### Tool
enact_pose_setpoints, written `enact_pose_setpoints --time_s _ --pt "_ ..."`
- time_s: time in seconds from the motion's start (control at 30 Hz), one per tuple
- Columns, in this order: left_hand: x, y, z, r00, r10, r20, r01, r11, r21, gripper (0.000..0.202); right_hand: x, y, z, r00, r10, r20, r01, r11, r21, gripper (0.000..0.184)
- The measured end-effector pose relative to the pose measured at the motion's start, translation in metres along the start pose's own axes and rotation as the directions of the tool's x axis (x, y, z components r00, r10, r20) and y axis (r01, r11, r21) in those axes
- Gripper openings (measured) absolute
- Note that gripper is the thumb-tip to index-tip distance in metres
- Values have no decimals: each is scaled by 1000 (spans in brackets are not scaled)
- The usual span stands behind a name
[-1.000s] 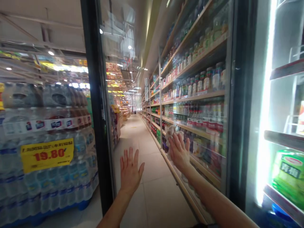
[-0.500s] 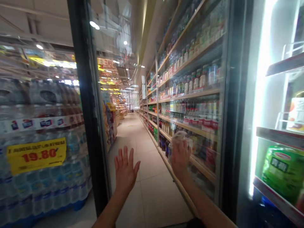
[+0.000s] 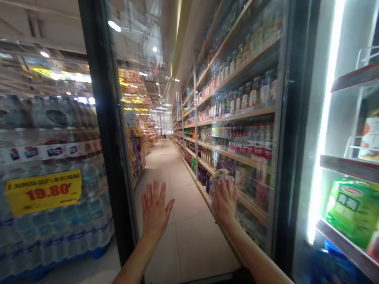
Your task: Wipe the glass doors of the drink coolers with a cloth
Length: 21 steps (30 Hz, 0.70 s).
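Observation:
A glass door (image 3: pixel 183 244) in a dark frame stands in front of me, and the aisle shows through it. My left hand (image 3: pixel 156 209) lies flat against the pane with its fingers spread, holding nothing. To the right, my right hand (image 3: pixel 225 201) presses a crumpled whitish cloth (image 3: pixel 221 174) to the same glass. Only the cloth's upper and left edges show past the fingers; my palm hides the rest.
Left of the door stand stacked packs of bottled water (image 3: pixel 53 228) with a yellow price sign (image 3: pixel 44 192). Lit cooler shelves (image 3: pixel 349 167) on the right hold a green package (image 3: pixel 351 209). Beyond the glass run long shelves of bottles (image 3: pixel 237 114) along a tiled floor (image 3: pixel 161 157).
My right hand has moved slightly down on the glass with the cloth. The left hand stays nearly in place. The view has shifted a little.

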<state>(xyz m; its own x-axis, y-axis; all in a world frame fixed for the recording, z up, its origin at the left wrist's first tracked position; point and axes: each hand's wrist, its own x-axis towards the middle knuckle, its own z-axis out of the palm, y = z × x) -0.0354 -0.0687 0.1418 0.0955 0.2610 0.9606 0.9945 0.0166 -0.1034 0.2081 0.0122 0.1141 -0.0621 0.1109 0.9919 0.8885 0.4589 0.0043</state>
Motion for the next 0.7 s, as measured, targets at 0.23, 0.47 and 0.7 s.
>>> enact_pose_setpoints --time_s 0.23,0.47,0.7 --pt "-1 1 1 1000 -8 -2 8 1000 -22 69 -1 80 -17 939 328 -101 -340 928 -152 53" --pt "-1 1 3 999 -32 10 32 999 -34 70 -13 26 -11 999 47 6 -46 998 -43 56" --pt "-2 3 2 1000 -7 -1 7 1000 -2 68 18 59 -12 978 181 -103 -192 975 -115 53"
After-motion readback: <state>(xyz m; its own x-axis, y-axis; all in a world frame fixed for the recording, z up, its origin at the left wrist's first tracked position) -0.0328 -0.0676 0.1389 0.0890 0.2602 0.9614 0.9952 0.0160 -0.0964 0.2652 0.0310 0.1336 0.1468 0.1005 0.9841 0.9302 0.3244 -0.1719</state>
